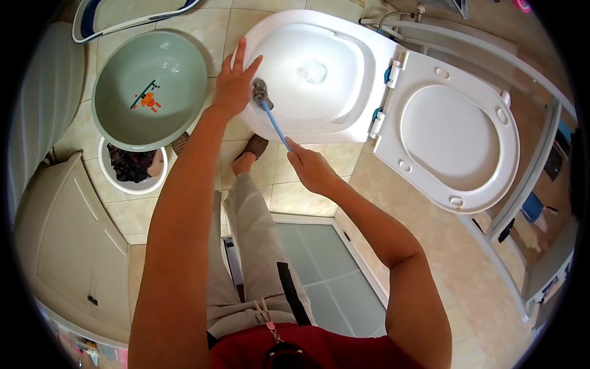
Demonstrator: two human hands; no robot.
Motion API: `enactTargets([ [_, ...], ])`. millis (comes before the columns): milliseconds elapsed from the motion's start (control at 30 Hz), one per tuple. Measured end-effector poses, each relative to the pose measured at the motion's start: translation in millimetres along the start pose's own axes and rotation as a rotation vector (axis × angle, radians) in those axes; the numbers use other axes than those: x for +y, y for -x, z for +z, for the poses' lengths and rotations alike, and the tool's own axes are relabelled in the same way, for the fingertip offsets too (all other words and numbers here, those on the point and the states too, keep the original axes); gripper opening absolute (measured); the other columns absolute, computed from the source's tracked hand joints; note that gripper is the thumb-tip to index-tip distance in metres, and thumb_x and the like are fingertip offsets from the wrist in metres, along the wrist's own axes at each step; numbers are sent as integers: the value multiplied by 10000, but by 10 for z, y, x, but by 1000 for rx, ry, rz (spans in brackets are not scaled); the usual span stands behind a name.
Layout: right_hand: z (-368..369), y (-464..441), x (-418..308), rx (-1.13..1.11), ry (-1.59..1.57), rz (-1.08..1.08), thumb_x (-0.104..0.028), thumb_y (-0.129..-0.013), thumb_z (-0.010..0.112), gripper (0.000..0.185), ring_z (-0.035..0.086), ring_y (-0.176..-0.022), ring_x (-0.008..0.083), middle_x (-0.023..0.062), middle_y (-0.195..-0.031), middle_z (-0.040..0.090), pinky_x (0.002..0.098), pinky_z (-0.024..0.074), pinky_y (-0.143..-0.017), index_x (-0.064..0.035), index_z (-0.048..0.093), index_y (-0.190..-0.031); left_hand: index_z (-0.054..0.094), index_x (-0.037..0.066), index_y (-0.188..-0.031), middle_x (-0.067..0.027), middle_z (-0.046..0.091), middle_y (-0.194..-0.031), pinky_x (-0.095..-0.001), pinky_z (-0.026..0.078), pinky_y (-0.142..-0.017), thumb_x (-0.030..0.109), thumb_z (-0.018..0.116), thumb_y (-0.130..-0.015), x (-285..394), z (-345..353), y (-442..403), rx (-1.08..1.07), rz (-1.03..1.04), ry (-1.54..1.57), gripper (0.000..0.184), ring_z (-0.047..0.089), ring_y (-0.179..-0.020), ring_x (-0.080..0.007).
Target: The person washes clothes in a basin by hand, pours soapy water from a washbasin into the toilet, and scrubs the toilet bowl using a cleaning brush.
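A toilet bowl [332, 117] stands ahead of me, with a small patch of water at its bottom. My right hand [312, 167] is closed around the blue handle of a toilet brush [275, 126]. The brush's grey head rests against the inner edge of the bowl's near left rim. Just left of that head, my left hand [235, 83] lies on the outer rim with its fingers spread, holding nothing. The white toilet seat [507, 144] is raised, tipped back on its hinges to the right.
A large green basin [110, 74] sits left of the toilet, partly over a white bucket [138, 187] holding dark cloth. A blue-and-white tub [117, 24] is at the top left. A metal-framed shelf [522, 215] stands on the right, a cabinet door [74, 240] on the left.
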State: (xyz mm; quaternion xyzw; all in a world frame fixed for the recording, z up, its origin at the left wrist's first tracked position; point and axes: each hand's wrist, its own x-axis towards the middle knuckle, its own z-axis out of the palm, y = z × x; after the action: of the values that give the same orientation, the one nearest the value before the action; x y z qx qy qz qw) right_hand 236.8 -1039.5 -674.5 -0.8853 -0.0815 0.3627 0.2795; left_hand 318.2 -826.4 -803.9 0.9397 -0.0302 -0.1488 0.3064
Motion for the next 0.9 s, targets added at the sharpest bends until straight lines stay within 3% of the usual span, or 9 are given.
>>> enactTargets([
  [33, -85, 18, -75, -26, -51, 5, -253, -951, 388, 295, 586, -604, 380, 236, -687, 593, 477, 474, -535, -13, 533, -1040, 390, 256, -1393, -60, -31, -1553, -435, 345, -1049, 50, 643, -731, 1, -5, -4, -8, 2, 14, 738, 244, -1323, -388],
  [133, -341, -570, -240, -260, -387, 625, -228, -941, 394, 239, 525, -482, 254, 151, -608, 538, 427, 406, -401, -32, 529, -953, 391, 245, -1393, -77, -32, -1551, -435, 321, -1066, 38, 649, -719, -2, 16, 1, 13, 22, 27, 750, 239, -1322, -400],
  [200, -194, -1082, 257, -131, -556, 572, -192, -922, 385, 170, 399, -413, 155, 69, -576, 456, 347, 316, -335, -54, 471, -872, 420, 244, -1375, -43, 5, -1556, -423, 377, -1028, 53, 639, -711, -17, 35, 17, 98, 53, -10, 725, 277, -1309, -378],
  [333, -88, -1741, 1428, 143, -1404, 1140, -87, -866, 411, 52, 291, -365, 162, 52, -552, 419, 307, 258, -345, -82, 412, -815, 443, 236, -1361, -42, 2, -1556, -420, 371, -1033, 40, 632, -718, -15, 15, 24, 91, 60, 20, 698, 283, -1304, -379],
  [533, 72, -1342, 1056, -6, -533, 786, -194, -904, 404, 111, 346, -375, 122, 54, -566, 452, 271, 262, -340, -102, 431, -847, 445, 247, -1359, -26, -19, -1556, -439, 370, -1033, 33, 626, -737, -9, 31, 25, 62, 17, 11, 682, 286, -1304, -384],
  [567, 87, -1197, 1191, -129, -129, 532, -170, -918, 387, 165, 487, -459, 196, 106, -636, 543, 315, 387, -415, -37, 484, -913, 443, 250, -1360, -24, -20, -1556, -442, 370, -1033, 33, 627, -738, 0, 36, 19, 49, 1, 8, 684, 286, -1305, -384],
  [633, -171, -787, 749, -364, 256, 423, -176, -942, 357, 312, 641, -678, 313, 167, -758, 646, 398, 525, -644, 40, 503, -1113, 440, 251, -1363, -19, -17, -1556, -445, 371, -1032, 29, 624, -737, 30, 13, 25, 28, -15, 23, 689, 285, -1306, -383],
  [733, -498, -232, 237, -440, 426, 379, -283, -938, 391, 458, 604, -906, 393, 218, -984, 632, 495, 472, -815, -123, 384, -1368, 440, 252, -1364, -13, -11, -1556, -449, 376, -1028, 26, 623, -735, -27, 60, 17, 73, 13, 22, 693, 291, -1303, -378],
  [900, -648, -590, 604, -447, 506, 287, -239, -931, 380, 317, 605, -925, 370, 196, -978, 635, 483, 474, -823, -50, 565, -1105, 451, 244, -1357, -16, -3, -1556, -436, 379, -1027, 26, 622, -728, -4, -3, 17, 61, 20, 41, 688, 304, -1290, -383],
])
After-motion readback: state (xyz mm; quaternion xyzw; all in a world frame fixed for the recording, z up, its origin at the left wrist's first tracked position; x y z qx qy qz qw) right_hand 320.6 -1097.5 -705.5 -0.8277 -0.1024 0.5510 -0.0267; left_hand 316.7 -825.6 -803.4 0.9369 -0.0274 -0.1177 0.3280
